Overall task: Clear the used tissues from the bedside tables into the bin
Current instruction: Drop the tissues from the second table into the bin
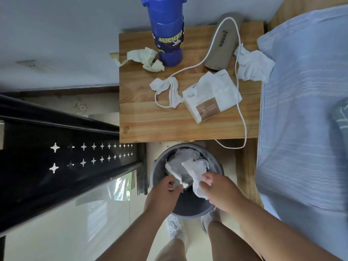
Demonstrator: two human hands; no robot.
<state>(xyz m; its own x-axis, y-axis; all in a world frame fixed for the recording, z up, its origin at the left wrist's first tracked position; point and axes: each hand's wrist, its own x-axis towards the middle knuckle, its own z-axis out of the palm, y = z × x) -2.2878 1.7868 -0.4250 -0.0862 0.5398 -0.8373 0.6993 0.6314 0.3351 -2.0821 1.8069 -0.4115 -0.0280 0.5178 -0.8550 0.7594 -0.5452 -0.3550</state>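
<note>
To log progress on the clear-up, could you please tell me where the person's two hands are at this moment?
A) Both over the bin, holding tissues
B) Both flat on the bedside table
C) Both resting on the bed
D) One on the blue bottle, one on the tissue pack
A: the left hand and the right hand each grip a crumpled tissue directly above the grey bin in front of the table.

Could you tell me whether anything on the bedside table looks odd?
A shoe insole lies on the bedside table, an odd place for it, with a white cable looped over it and trailing off the front edge. One crumpled tissue overhangs the right edge onto the bed; a yellowish tissue pokes past the left edge.
</note>
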